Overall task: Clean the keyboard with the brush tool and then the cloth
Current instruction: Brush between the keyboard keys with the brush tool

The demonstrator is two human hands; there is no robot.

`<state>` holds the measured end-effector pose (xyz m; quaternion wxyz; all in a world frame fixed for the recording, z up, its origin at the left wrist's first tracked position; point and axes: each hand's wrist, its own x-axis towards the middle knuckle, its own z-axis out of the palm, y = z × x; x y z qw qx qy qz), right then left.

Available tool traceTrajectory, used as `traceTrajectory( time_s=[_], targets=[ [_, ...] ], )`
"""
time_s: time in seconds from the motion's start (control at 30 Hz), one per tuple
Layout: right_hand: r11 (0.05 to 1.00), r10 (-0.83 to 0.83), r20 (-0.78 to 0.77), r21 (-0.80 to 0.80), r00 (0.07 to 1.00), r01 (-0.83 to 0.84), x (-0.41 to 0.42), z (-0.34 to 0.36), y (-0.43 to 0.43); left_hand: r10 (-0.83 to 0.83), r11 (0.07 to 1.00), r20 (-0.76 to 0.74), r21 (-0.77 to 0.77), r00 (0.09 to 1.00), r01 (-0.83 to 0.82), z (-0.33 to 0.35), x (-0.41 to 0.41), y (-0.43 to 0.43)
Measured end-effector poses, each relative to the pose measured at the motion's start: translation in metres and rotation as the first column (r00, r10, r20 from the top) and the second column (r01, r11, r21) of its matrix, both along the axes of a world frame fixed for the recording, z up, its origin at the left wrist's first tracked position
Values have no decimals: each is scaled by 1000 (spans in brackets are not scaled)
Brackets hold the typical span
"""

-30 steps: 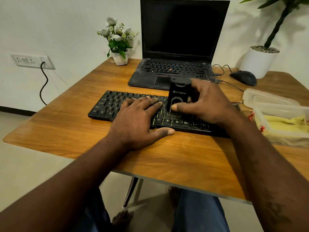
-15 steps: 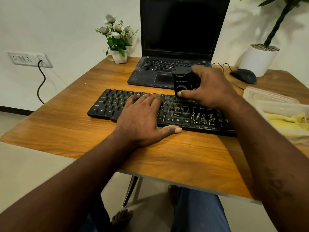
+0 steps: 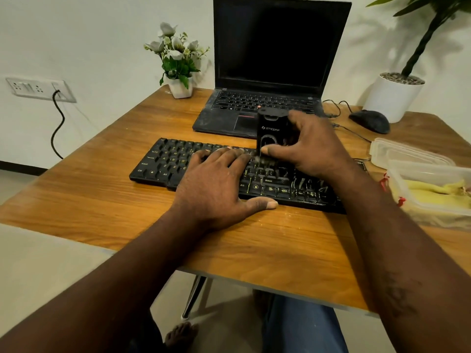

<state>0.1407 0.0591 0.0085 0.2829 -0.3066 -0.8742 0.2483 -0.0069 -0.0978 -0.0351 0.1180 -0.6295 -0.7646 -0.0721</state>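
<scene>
Right hand (image 3: 314, 146) grips brush tool (image 3: 269, 132) on keyboard (image 3: 164, 163); left hand (image 3: 216, 186) flat; laptop (image 3: 275, 54) behind.

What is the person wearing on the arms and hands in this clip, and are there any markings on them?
Both arms are bare up to the frame edge, with no sleeves in view. The left hand and right hand wear no gloves, and no ring, watch or bracelet shows. The right forearm carries a dark, blurred marking, possibly a tattoo.

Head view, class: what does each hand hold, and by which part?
The right hand grips the brush tool by its black body, above the bristles. The left hand holds nothing, resting flat on the keyboard.
</scene>
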Motion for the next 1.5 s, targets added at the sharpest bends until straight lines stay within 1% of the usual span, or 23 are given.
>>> traceTrajectory(
  time_s=[0.07,0.1,0.23,0.27,0.37,0.4,0.43,0.53,0.63,0.7,0.77,0.83,0.9,0.97,1.03,1.1,1.13,1.2,1.27,1.33,1.37,1.43,1.5],
  targets=[
    [987,-132,-33,87,991,134,-1,2,5,0,1000,3,1,1000,0,0,0,0],
    [985,-145,-48,92,988,149,-1,2,7,-1,1000,5,-2,1000,1,0,0,0],
    [1000,6,-20,-11,1000,-6,-3,0,2,2,1000,-1,-4,1000,-2,0,1,0],
    [1000,-10,-10,6,1000,10,-5,-1,2,3,1000,-1,-6,1000,-3,0,0,0],
    [977,-189,-41,87,981,192,-5,-1,12,7,1000,4,-18,1000,-7,1,1,0],
    [972,-211,-54,94,976,215,-2,0,14,8,1000,5,-20,1000,-8,1,1,0],
    [975,-201,-63,82,978,205,-1,-1,14,9,1000,5,-20,1000,-9,1,1,1],
    [999,-52,-70,5,996,52,-6,-4,4,9,1000,1,-10,1000,-9,0,1,0],
    [999,42,-18,20,999,-41,-11,-1,-1,9,1000,-5,-9,1000,-9,-1,1,0],
    [999,36,27,21,999,-37,-3,4,6,13,1000,1,-17,1000,-13,0,1,0],
    [999,22,57,-27,998,-20,16,9,15,14,1000,10,-27,1000,-14,0,1,0],
    [999,-7,55,-49,998,10,32,10,21,16,999,14,-29,1000,-16,1,1,0],
    [999,-25,32,-41,999,26,30,9,19,15,1000,12,-23,1000,-15,1,1,0],
    [999,19,20,-35,1000,-18,12,5,9,10,1000,7,-13,1000,-10,0,1,0],
    [997,71,38,9,997,-72,-7,1,-1,5,1000,3,-7,1000,-5,-1,1,-1],
    [996,83,51,35,995,-85,-11,0,-1,6,1000,4,-8,1000,-6,-1,1,-2],
    [996,81,52,22,995,-83,-8,1,1,9,1000,7,-11,1000,-9,0,1,-2],
    [999,50,64,-10,997,-50,10,4,10,14,1000,17,-19,1000,-13,1,1,-1],
    [1000,-26,65,2,998,26,28,7,21,18,1000,22,-19,1000,-17,1,1,-1],
    [993,-114,5,32,993,114,36,8,30,16,1000,22,-17,1000,-15,1,1,-1],
    [990,-139,-30,23,990,140,35,7,32,15,1000,23,-17,1000,-15,1,1,-1],
    [990,-140,-53,-19,989,139,24,6,29,14,1000,24,-18,1000,-14,1,1,-1],
    [995,-102,-43,-19,994,101,6,4,22,14,1000,18,-17,1000,-14,1,1,-1]
  ],
)
